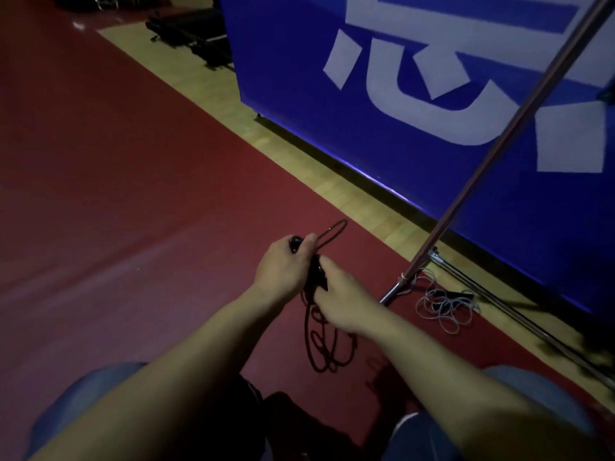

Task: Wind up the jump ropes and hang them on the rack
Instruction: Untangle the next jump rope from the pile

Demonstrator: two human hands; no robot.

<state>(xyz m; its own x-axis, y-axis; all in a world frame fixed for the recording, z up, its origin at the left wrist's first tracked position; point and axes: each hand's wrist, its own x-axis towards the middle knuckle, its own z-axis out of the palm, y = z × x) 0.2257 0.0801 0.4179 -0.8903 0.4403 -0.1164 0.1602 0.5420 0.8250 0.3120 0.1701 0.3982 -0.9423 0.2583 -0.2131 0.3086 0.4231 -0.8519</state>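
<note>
My left hand (283,269) grips the black handles of a black jump rope (324,344) above the red floor. A loop of the rope sticks out past my thumb, and several coils hang below both hands. My right hand (342,299) holds the same bundle just under the left hand, fingers curled round the rope. A second, pale grey jump rope (444,304) lies tangled on the floor to the right, by the foot of a metal rack (482,168) whose slanted pole rises to the upper right.
A big blue banner (416,94) with white characters stands along the right. A strip of wooden floor (299,154) runs beside the red mat (116,194). Dark equipment (196,34) sits at the back. My knees in blue shorts show at the bottom.
</note>
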